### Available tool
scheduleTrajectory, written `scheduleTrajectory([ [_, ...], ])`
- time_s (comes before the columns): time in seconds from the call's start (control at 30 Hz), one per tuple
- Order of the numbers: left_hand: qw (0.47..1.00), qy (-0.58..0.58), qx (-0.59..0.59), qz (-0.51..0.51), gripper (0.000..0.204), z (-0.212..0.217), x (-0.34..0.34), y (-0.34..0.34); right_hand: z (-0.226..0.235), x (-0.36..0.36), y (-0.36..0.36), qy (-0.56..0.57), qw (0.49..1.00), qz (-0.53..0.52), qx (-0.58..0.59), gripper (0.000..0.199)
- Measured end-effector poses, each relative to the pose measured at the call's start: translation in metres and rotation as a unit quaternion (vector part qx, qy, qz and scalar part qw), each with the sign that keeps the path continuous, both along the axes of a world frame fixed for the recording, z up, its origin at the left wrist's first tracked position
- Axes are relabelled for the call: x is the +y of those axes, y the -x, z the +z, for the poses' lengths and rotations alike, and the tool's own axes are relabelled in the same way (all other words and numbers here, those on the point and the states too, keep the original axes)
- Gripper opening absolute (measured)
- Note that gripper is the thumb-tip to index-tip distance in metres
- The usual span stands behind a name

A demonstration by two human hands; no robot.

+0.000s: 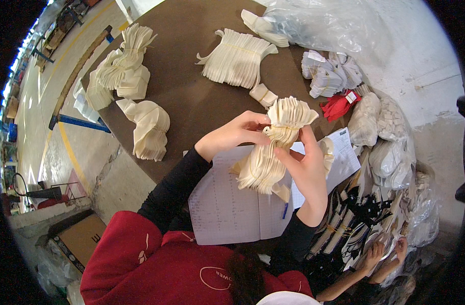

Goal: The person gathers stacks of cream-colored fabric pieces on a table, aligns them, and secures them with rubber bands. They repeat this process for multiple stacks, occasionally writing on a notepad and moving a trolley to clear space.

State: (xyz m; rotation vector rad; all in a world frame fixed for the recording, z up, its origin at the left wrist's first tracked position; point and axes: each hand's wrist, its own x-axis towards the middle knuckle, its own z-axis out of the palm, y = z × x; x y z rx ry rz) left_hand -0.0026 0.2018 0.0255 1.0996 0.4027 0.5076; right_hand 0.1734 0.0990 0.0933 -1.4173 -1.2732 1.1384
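Partly, the cream bundle (263, 169) held in both hands (237, 133) (310, 169) hides the notebook (225, 208).

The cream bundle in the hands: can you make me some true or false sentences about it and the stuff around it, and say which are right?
1. The left hand and right hand both touch the cream, banded bundle of layered strips. True.
2. The bright red fabric bundle is left of it. False: it is to the right.
3. An open, white-paged notebook shows below the held bundle in the picture. True.
4. The tabletop is bright green. False: it is brown.
5. Another person's hand shows at lower right. True.
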Motion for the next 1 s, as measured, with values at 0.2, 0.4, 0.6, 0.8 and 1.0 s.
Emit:
scheduleTrajectory([
  [0.2, 0.999, -0.03, 0.015, -0.04, 0.044, 0.004, 0.002, 0.006, 0.006, -0.007, 0.001, 0.006, 0.999, 0.003, -0.042, 0.056],
  [0.4, 0.999, -0.036, 0.007, -0.036, 0.044, -0.001, 0.002, 0.007, 0.005, -0.009, 0.002, -0.001, 0.997, 0.008, -0.071, 0.059],
  [0.6, 0.999, -0.031, 0.01, -0.043, 0.042, 0.009, 0.002, 0.007, 0.002, -0.01, 0.004, -0.016, 0.997, 0.012, -0.079, 0.058],
  [0.8, 0.996, -0.05, -0.047, -0.048, 0.034, 0.013, -0.002, 0.004, 0.009, -0.01, 0.007, 0.005, 0.998, 0.009, -0.063, 0.056],
  [1.0, 0.996, -0.038, -0.028, -0.077, 0.037, 0.007, 0.003, 0.008, 0.002, -0.01, 0.009, 0.004, 0.997, 0.011, -0.082, 0.056],
])
